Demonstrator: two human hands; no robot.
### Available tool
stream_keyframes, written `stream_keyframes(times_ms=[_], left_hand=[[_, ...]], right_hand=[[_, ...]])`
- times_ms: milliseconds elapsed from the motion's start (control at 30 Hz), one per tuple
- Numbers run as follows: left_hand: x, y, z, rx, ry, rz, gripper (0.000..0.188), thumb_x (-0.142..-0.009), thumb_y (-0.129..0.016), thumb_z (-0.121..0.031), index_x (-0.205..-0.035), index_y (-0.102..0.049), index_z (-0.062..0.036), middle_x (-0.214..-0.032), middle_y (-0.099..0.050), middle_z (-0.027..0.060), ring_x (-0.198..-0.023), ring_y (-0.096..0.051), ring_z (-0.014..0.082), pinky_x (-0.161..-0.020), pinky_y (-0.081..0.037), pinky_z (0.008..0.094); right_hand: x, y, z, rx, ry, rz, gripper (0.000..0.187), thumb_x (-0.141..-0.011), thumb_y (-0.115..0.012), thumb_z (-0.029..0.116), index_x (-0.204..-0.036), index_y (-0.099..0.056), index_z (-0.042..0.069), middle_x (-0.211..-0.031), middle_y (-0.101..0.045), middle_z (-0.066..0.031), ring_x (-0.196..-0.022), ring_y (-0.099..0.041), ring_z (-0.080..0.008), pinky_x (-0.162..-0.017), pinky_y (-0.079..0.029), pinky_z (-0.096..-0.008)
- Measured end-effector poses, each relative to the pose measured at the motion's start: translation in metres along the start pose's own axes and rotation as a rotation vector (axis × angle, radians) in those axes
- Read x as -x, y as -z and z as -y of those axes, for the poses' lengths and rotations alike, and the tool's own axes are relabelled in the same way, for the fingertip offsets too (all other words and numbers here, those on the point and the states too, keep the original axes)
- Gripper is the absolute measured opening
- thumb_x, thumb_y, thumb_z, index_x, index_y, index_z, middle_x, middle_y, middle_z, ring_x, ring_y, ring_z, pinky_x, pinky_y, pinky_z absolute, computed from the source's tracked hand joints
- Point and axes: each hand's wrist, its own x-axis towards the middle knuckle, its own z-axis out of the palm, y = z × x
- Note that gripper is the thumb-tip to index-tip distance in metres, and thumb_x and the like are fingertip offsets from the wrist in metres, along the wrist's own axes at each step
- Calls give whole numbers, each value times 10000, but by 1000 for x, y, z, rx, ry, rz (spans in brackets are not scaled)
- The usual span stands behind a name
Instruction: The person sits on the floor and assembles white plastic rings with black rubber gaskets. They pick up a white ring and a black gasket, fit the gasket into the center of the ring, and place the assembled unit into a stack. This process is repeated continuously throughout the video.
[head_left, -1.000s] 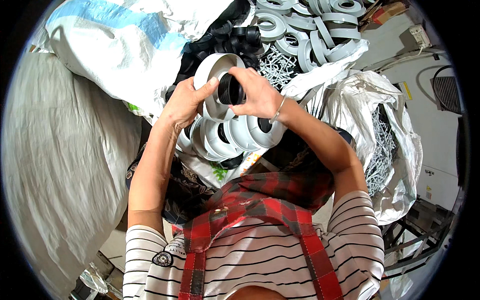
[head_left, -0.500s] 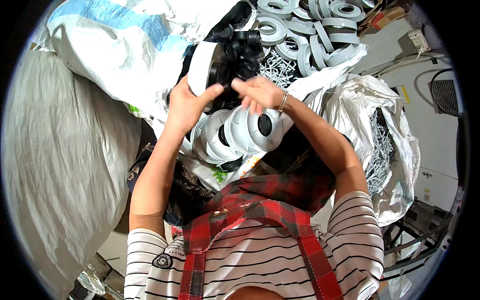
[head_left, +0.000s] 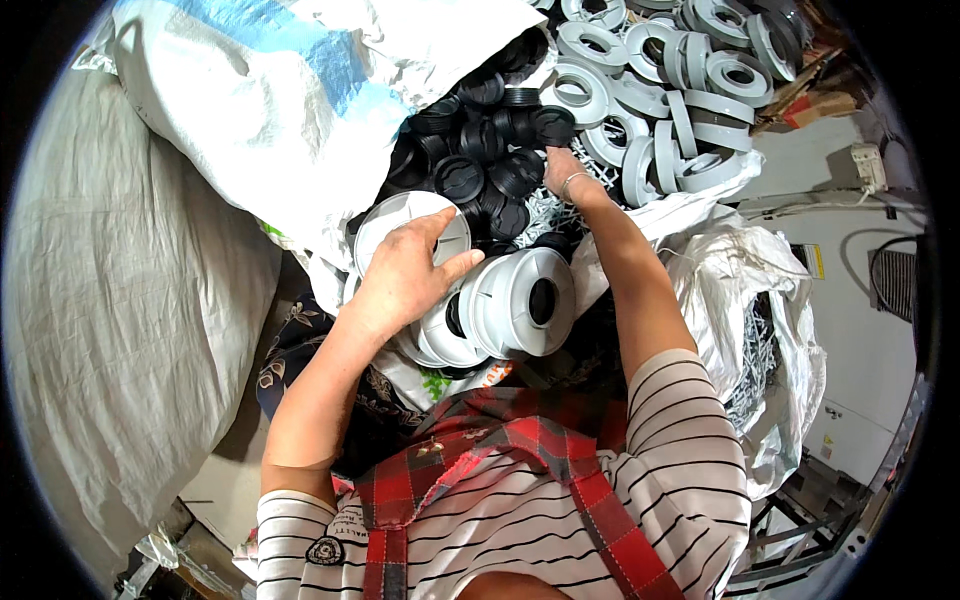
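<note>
My left hand (head_left: pixel 408 268) lies over a light-grey flanged plastic disc (head_left: pixel 395 212), its thumb and fingers apart on the top face. Just beside it, several similar grey flanged discs (head_left: pixel 520 305) with black centres lean in a row close to my lap. Farther out, my right hand (head_left: pixel 567 172) reaches down between the heap of black ribbed round caps (head_left: pixel 480 135) and the small grey plastic pins (head_left: pixel 550 218). One black cap (head_left: pixel 553 126) sits right at its fingers, which are mostly hidden, so I cannot tell what they grip.
Grey plastic rings (head_left: pixel 685 110) are piled at the far right. A white woven sack (head_left: pixel 240 120) drapes over the far left, with a large pale sack (head_left: pixel 130 300) on the left. At right stands an opened sack (head_left: pixel 720 270) of grey pins (head_left: pixel 757 350), beside a white cabinet (head_left: pixel 865 350).
My left hand has brought the grey disc down toward me, onto the others. The right hand has left it and reached away to the caps and pins. The view has shifted slightly.
</note>
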Motion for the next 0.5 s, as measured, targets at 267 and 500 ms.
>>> stream_keyframes(times_ms=[267, 500], left_hand=[[-20, -6, 2, 273, 93, 38, 567, -834, -690, -291, -1246, -509, 54, -1118, -624, 177, -975, -626, 229, -875, -474, 316], [-45, -24, -6, 1112, 425, 70, 578, -860, -648, -380, -1242, -493, 25, -1145, -588, 128, -1113, -534, 201, -861, -477, 334]], right_hand=[[7, 74, 32, -276, 103, -210, 388, -689, -776, 288, -841, -606, -26, -768, -641, -204, -766, -630, -365, -704, -497, -400], [109, 162, 87, -1073, 105, -241, 278, -714, -784, 195, -685, -589, -1, -619, -630, -64, -477, -512, -80, -446, -403, -227]])
